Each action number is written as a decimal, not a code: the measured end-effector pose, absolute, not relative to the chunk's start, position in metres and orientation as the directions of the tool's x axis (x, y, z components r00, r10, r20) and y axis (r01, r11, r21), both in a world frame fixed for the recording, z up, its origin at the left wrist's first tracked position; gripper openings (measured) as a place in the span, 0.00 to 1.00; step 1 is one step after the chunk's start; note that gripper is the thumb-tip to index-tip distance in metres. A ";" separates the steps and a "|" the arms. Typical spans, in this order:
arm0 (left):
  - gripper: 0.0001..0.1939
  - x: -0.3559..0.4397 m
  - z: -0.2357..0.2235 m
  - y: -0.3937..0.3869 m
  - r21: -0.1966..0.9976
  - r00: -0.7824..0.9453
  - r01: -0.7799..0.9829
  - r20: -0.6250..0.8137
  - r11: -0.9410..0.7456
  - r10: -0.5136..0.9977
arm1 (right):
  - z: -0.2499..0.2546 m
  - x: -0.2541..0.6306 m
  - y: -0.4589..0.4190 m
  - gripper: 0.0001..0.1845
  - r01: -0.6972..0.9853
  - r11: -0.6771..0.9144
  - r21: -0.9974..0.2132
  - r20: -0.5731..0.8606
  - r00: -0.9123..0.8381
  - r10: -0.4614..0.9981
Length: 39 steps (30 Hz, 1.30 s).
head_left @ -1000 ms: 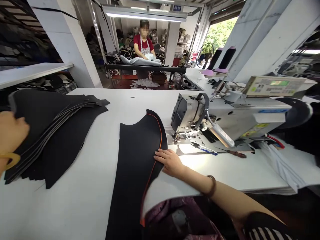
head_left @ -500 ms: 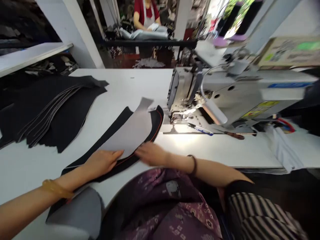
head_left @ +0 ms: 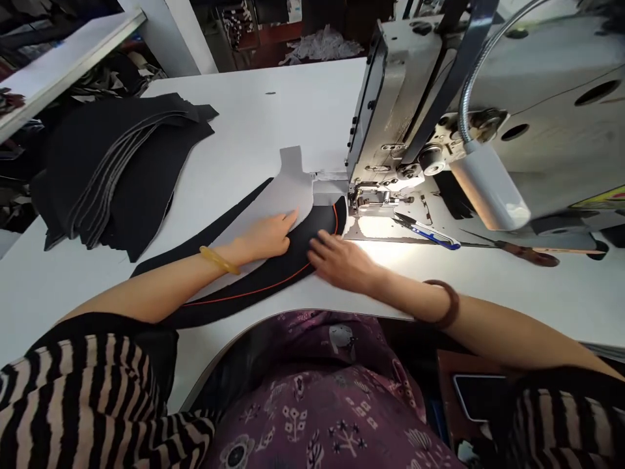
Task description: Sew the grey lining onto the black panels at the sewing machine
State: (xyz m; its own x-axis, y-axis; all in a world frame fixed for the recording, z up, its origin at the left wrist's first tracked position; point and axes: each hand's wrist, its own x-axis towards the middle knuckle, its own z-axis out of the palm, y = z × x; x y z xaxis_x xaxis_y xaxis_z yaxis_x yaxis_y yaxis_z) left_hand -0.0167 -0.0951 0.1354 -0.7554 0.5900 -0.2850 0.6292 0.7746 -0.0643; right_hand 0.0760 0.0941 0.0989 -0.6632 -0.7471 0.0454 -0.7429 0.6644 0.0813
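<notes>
A black fabric panel (head_left: pixel 254 284) with an orange line along its curved edge lies in front of me. On top of it rests a curved grey piece (head_left: pixel 254 218), with a narrow tab at its far end. My left hand (head_left: pixel 266 240) presses on the grey piece near its inner edge, index finger stretched out. Slightly blurred, my right hand (head_left: pixel 342 262) lies on the panel's orange-lined edge with its fingers extended. The panel's far tip is close to the presser foot (head_left: pixel 361 198) of the sewing machine (head_left: pixel 410 98), left of the needle area.
A stack of black fabric pieces (head_left: pixel 122 163) lies on the white table (head_left: pixel 244 104) at the left. Blue-handled thread snips (head_left: pixel 430 233) and a dark-handled pointed tool (head_left: pixel 522 253) lie right of the presser foot. A lamp (head_left: pixel 488 185) hangs over them.
My left hand came from the fabric stack with the grey piece, laid it on the black panel and moved farther up it. The panel has turned and shifted toward the machine; my view has tilted down.
</notes>
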 end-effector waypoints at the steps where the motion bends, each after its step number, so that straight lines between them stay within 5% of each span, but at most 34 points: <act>1: 0.30 -0.014 0.139 -0.098 -0.032 -0.745 0.638 -0.278 0.769 0.606 | 0.098 0.072 0.103 0.19 -0.722 0.685 0.098 0.058 -0.683 -0.728; 6: 0.33 0.026 0.166 -0.090 0.159 -0.629 0.684 -0.365 0.712 0.686 | 0.080 0.065 0.119 0.19 -0.682 0.718 0.137 0.196 -0.692 -0.695; 9: 0.35 0.041 0.167 -0.075 0.284 -0.528 0.689 -0.434 0.667 0.730 | 0.076 0.067 0.112 0.20 -0.702 0.703 0.116 0.128 -0.691 -0.711; 12: 0.24 0.032 0.155 -0.063 0.367 -0.492 0.743 -0.268 0.560 0.828 | 0.081 0.069 0.109 0.19 -0.717 0.692 0.089 0.034 -0.692 -0.721; 16: 0.16 0.002 0.134 -0.049 0.318 -0.465 0.851 0.090 0.417 0.881 | 0.088 0.068 0.111 0.17 -0.699 0.712 0.067 0.036 -0.712 -0.702; 22: 0.10 -0.020 0.116 -0.035 0.432 -0.555 0.783 0.159 0.448 0.817 | 0.089 0.069 0.108 0.16 -0.616 0.783 -0.083 0.063 -0.788 -0.613; 33: 0.15 -0.010 0.102 -0.036 0.198 -0.352 0.929 0.220 0.312 0.910 | 0.079 0.085 0.111 0.18 -0.766 0.643 -0.006 0.106 -0.639 -0.761; 39: 0.14 -0.009 0.099 -0.036 0.190 -0.342 0.936 0.277 0.298 0.898 | 0.071 0.089 0.111 0.16 -0.758 0.652 0.028 0.159 -0.640 -0.752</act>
State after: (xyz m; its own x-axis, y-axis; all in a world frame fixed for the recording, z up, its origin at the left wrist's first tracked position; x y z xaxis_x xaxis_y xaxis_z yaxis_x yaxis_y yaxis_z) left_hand -0.0090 -0.0362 0.0994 -0.3419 0.8980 0.2768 0.9355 0.2976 0.1903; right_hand 0.0886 0.1112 0.0715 -0.6402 -0.7515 0.1591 -0.7580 0.6517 0.0283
